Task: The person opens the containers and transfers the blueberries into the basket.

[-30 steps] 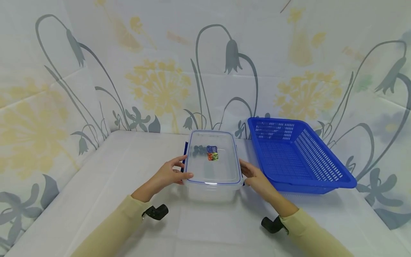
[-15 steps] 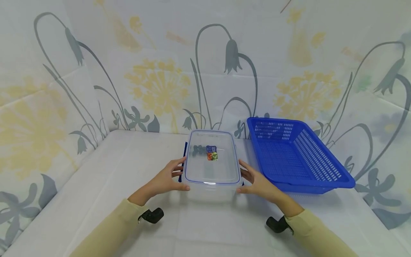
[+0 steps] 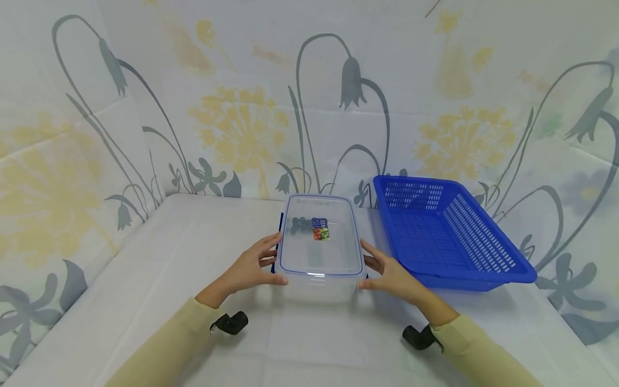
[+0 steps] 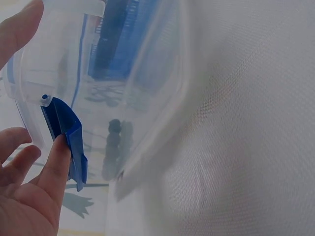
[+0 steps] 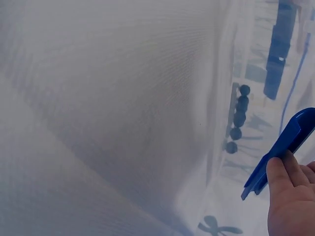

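A clear plastic food storage box [image 3: 338, 255], its lid edged with a blue seal and bearing a colourful label [image 3: 320, 229], stands on the white cloth between both hands. Several dark round pieces [image 3: 301, 224] lie in a row toward its far end. At the left side, my left hand [image 3: 249, 267] touches a swung-out blue latch [image 4: 74, 142] with fairly straight fingers, thumb near the front corner. My right hand [image 3: 393, 278] mirrors it, fingertips against the other blue latch [image 5: 283, 150]. In the right wrist view its thumb is out of sight.
A blue slotted plastic basket [image 3: 476, 277] stands close on the right, behind my right forearm. Flower-printed cloth [image 3: 217, 64] hangs at the back and sides. Black wrist mounts [image 3: 233, 322] stick out under both sleeves.
Both thumbs have slid from near the lid's edge to the front corners, and both hands have spread slightly. Box and basket keep their places. Little differs over the last half second.
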Demonstrator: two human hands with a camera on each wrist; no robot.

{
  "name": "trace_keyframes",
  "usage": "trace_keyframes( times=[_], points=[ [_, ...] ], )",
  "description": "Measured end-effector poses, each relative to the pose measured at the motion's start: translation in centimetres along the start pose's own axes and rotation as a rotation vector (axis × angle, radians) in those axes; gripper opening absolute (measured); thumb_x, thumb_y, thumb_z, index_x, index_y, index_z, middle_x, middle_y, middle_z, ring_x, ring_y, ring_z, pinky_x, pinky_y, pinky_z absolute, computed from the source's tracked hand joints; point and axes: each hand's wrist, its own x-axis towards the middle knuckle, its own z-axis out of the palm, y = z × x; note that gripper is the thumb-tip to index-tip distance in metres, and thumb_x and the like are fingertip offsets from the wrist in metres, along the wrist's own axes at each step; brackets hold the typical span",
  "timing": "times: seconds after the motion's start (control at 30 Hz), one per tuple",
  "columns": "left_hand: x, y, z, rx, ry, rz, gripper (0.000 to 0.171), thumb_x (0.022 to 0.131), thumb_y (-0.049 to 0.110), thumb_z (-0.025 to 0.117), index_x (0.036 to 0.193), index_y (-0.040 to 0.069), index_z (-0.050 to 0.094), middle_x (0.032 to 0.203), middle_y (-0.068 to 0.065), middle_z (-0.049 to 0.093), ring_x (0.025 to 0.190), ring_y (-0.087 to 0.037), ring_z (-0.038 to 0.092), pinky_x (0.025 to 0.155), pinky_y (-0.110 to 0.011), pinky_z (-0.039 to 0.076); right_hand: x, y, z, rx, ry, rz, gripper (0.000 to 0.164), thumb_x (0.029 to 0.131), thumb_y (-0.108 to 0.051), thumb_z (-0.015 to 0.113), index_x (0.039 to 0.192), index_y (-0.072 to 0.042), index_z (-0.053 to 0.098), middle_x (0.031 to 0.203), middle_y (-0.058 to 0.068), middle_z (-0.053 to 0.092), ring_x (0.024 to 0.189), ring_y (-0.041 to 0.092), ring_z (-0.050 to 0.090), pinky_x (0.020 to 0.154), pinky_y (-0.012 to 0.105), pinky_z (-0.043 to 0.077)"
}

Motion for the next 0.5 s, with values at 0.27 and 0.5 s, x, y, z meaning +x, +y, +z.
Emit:
trace_keyframes(
  times=[0.27, 0.5],
  points=[
    [0.03, 0.07, -0.03, -0.012, 0.011, 0.001, 0.101, 0.067, 0.021, 0.085, 0.147, 0.01, 0.025, 0.151, -0.007, 0.021, 0.127, -0.033, 0.039, 0.098, -0.036, 0.038, 0.18, 0.29, -0.09, -0.004, 0.003, -0.018, 0.098, 0.076, -0.02, 0.078, 0.149, -0.008, 0.013, 0.149, 0.019, 0.022, 0.131, 0.036, 0.031, 0.104, 0.054, 0.024],
    [0.21, 0.01, -0.1, -0.04, 0.011, -0.001, 0.1, 0.068, 0.019, 0.084, 0.147, 0.01, 0.024, 0.151, -0.006, 0.02, 0.127, -0.033, 0.039, 0.099, -0.036, 0.038, 0.17, 0.21, -0.17, 0.012, 0.014, -0.018, 0.097, 0.077, -0.022, 0.077, 0.15, -0.011, 0.014, 0.151, 0.017, 0.018, 0.131, 0.038, 0.03, 0.103, 0.058, 0.023]
  ],
)
